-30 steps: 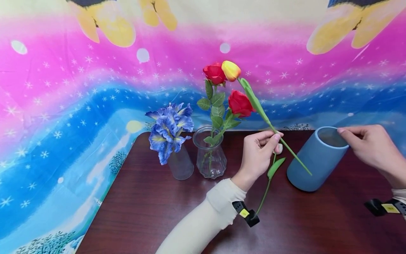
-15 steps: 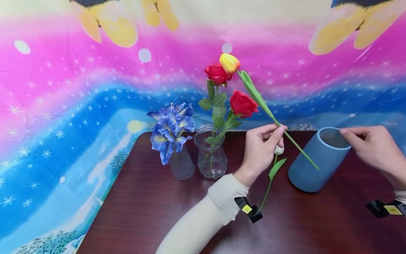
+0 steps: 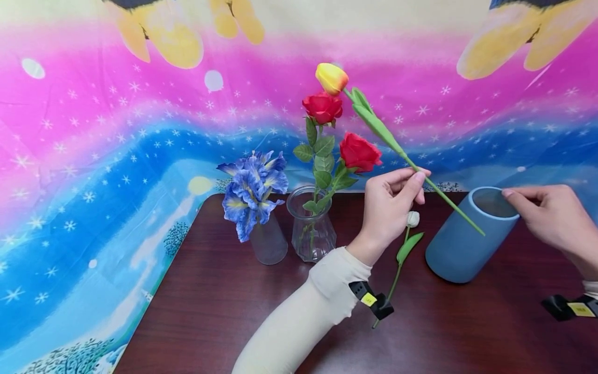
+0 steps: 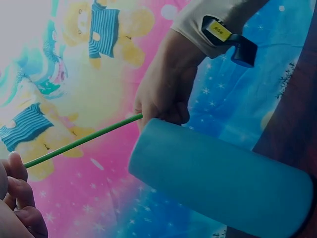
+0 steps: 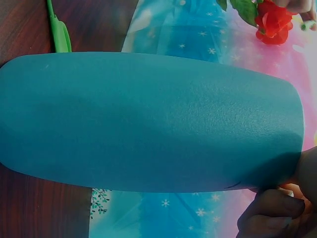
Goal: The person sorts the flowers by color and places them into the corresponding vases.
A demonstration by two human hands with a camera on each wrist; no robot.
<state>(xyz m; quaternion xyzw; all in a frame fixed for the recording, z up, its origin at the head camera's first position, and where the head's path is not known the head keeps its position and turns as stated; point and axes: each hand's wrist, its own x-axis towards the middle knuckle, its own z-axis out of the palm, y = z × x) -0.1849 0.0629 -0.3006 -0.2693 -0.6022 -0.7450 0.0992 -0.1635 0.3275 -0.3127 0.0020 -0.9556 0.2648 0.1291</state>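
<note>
My left hand (image 3: 388,210) pinches the green stem of a yellow-orange tulip (image 3: 382,131) between thumb and fingers. The flower head points up and left; the stem's bare lower end appears across the side of the blue vase (image 3: 460,244), just below its rim. That vase stands on the table, its mouth uncovered. My right hand (image 3: 548,221) pinches the rim on the right side, also visible in the right wrist view beside the vase (image 5: 148,124). In the left wrist view, the stem (image 4: 84,144) runs from my left fingers toward the vase's rim.
A white tulip (image 3: 402,254) lies on the dark wooden table (image 3: 210,311), partly behind the left wrist strap. Left of the hands stand a clear glass vase (image 3: 314,241) with two red roses (image 3: 359,152) and a frosted vase (image 3: 269,244) with blue irises (image 3: 252,189).
My left hand has risen and moved slightly right with the yellow tulip, its stem end nearing the vase's rim. The white tulip's bud is now uncovered. My right hand keeps its hold on the rim.
</note>
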